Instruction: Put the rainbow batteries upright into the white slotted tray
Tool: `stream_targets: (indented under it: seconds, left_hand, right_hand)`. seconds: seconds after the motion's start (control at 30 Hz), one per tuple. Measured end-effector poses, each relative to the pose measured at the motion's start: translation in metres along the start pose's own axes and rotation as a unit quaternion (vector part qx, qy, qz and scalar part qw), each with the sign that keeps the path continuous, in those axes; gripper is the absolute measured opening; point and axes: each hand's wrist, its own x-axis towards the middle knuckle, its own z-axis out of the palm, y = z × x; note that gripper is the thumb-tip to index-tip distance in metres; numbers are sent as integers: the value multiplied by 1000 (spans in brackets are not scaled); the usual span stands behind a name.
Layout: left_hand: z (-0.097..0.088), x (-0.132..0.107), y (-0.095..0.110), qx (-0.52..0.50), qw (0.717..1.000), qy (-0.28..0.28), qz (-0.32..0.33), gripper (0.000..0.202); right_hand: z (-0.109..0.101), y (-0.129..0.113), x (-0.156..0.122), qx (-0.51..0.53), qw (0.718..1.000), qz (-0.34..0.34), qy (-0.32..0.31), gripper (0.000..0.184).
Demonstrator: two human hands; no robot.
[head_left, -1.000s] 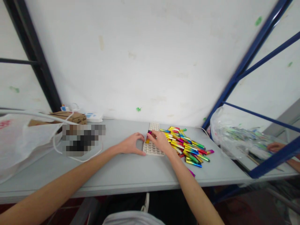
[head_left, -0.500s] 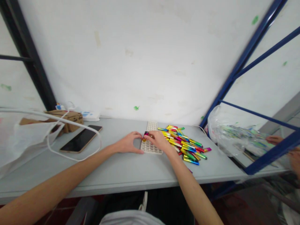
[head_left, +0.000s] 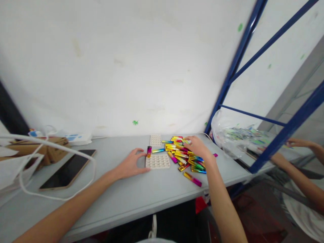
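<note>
A white tray (head_left: 158, 162) with rows of small holes lies on the grey table (head_left: 131, 195). One shiny magenta-and-gold stick (head_left: 149, 151) stands upright in the tray's far left corner. My left hand (head_left: 131, 163) rests against the tray's left edge, fingers curled, thumb and forefinger near that stick. A heap of shiny multicoloured sticks (head_left: 184, 155) lies right of the tray. My right hand (head_left: 197, 146) reaches over the heap, fingers bent down onto the sticks; whether it grips one is hidden. One loose stick (head_left: 192, 179) lies near the table's front edge.
A phone (head_left: 67, 170) lies at the left beside a white cable (head_left: 58, 195), a cardboard box (head_left: 37, 148) and a power strip (head_left: 76, 138). A blue metal frame (head_left: 235, 67) and a clear plastic bag (head_left: 235, 138) stand at the right. Another person's arms (head_left: 298, 168) work beyond it.
My right hand left the tray, where it set a stick upright, and moved right onto the heap. My left hand stayed by the tray. The camera swung right.
</note>
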Motion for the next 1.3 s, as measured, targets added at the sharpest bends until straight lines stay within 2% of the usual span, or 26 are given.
stream_targets:
  seconds: [0.07, 0.2, 0.3, 0.4, 0.57, 0.7, 0.8, 0.87, 0.9, 1.0, 1.07, 1.1, 1.13, 1.2, 1.3]
  left_hand:
    - [0, 0, 1, 5, 1000, -4, -3, 71]
    - [1, 2, 0, 6, 1000, -7, -8, 74]
    - [3, 3, -2, 6, 1000, -1, -3, 74]
    - [4, 3, -3, 4, 1000, 0, -4, 76]
    - [2, 3, -3, 0, 1000, 4, 0, 74]
    - [1, 2, 0, -1, 1000, -3, -5, 73]
    - [1, 1, 1, 2, 1000, -11, -6, 73]
    - [2, 1, 1, 3, 1000, -11, -5, 72]
    - [2, 1, 2, 3, 1000, -9, -6, 72]
    - [3, 1, 3, 0, 1000, -7, -10, 72]
    - [3, 1, 3, -2, 1000, -8, -10, 71]
    - [3, 1, 3, -3, 1000, -8, -11, 71]
    - [3, 1, 3, -4, 1000, -9, -13, 71]
    - [3, 0, 3, -5, 1000, -9, -18, 71]
    - [5, 0, 2, -9, 1000, -3, -17, 70]
  right_hand:
    - [-12, 29, -8, -12, 998, 54, -15, 28]
    - [-22, 65, -21, -11, 985, 88, -145, 26]
    - [-23, 72, -24, 4, 974, 95, -208, 26]
    - [-21, 69, -22, 13, 969, 109, -220, 24]
    - [-19, 61, -18, 27, 979, 93, -180, 15]
    - [-22, 60, -17, 88, 991, 27, -94, 23]
    - [-18, 52, -15, 195, 981, 2, -7, 33]
    - [-12, 39, -11, 298, 954, 3, 30, 36]
    - [-7, 31, -10, 360, 932, 6, 36, 36]
    - [6, 0, -4, 564, 825, 27, 28, 33]
    - [13, -23, -3, 659, 751, 40, 25, 33]
    - [17, -34, -2, 688, 724, 43, 25, 33]
    - [20, -46, -2, 708, 705, 45, 23, 34]
    - [26, -68, -3, 728, 684, 45, 11, 35]
    - [36, -96, -7, 725, 688, 34, -13, 39]
